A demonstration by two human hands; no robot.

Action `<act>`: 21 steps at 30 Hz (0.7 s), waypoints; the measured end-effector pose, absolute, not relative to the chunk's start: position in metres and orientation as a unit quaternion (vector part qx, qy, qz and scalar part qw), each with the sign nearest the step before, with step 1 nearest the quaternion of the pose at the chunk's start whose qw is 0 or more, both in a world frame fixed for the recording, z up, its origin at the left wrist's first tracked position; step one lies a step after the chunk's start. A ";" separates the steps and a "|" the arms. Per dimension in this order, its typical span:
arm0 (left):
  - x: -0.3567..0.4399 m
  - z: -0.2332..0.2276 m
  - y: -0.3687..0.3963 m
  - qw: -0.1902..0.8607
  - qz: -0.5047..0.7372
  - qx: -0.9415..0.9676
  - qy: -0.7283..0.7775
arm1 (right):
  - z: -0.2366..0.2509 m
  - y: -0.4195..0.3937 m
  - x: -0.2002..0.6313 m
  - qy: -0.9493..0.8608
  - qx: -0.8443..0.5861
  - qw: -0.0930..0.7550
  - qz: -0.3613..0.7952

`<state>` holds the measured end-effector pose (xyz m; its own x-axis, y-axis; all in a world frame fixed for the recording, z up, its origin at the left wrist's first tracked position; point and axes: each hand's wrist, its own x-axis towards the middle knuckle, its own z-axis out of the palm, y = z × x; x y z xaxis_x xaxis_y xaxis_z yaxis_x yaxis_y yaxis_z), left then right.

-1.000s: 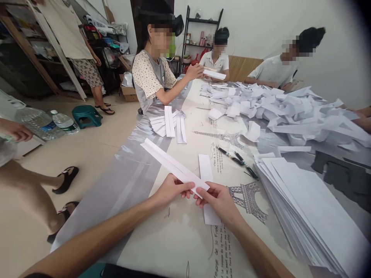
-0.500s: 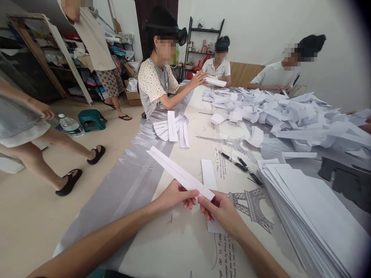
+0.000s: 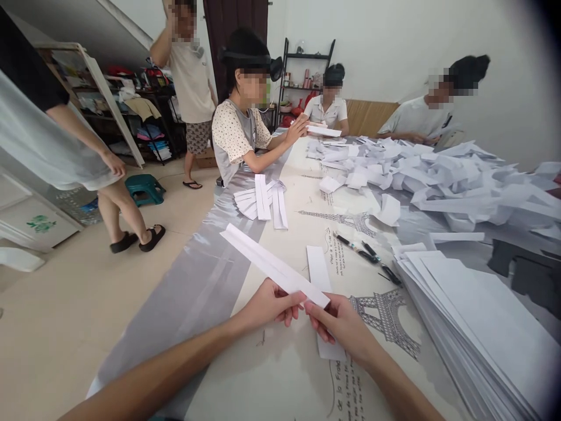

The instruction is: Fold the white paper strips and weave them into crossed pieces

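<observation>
Head view: left hand (image 3: pixel 269 305) and right hand (image 3: pixel 339 324) both pinched on near end of long folded paper strip (image 3: pixel 272 264), lower centre of frame, held just above table (image 3: pixel 280 374). Step looks like creasing of fold; next move probably calls for fingers sliding along strip. One finished strip (image 3: pixel 322 298) flat beneath. Two pens (image 3: pixel 366 254), maybe more, right of it. One sheet stack (image 3: pixel 473 327) lower right. Four other people at table or standing.
</observation>
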<state>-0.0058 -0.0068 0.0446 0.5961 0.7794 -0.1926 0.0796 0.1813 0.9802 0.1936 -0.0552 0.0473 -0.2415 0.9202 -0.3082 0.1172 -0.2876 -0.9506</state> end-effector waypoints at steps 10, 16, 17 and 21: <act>-0.009 0.047 -0.002 0.688 0.269 0.568 0.363 | 0.050 -0.053 0.198 -0.511 -0.489 0.336 0.622; -0.025 0.048 0.017 0.625 0.352 0.532 0.449 | 0.059 -0.052 0.215 -0.509 -0.507 0.335 0.610; -0.027 0.049 0.019 0.617 0.360 0.532 0.454 | 0.060 -0.052 0.217 -0.508 -0.509 0.339 0.607; -0.022 0.049 0.010 0.646 0.315 0.562 0.409 | 0.060 -0.051 0.215 -0.532 -0.489 0.387 0.572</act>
